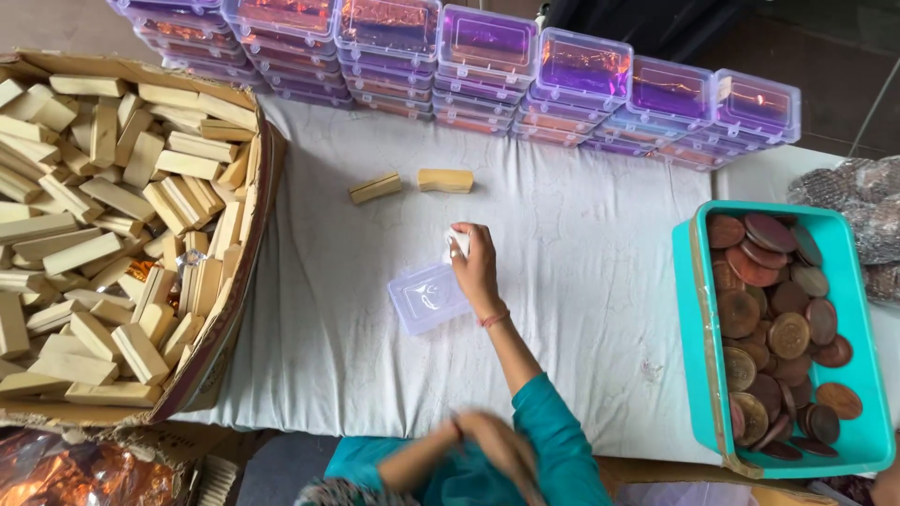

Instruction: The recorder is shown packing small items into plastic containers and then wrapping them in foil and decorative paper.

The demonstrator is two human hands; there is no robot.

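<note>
My right hand (476, 272) reaches out over the white cloth (581, 281), its fingers closed on a small white piece (457, 242). The hand rests at the right edge of a small clear plastic box (424, 300) lying on the cloth. My left hand (495, 442) is blurred and close to my body at the bottom, against the teal clothing; whether it holds anything is unclear. Two pale wooden blocks (375, 187) (445, 180) lie on the cloth beyond the box.
A big cardboard carton (246, 281) full of wooden blocks fills the left. Stacks of clear lidded boxes (487, 56) line the far edge. A teal tub (689, 309) of round brown discs sits at right, with a mesh bag (858, 201) behind it.
</note>
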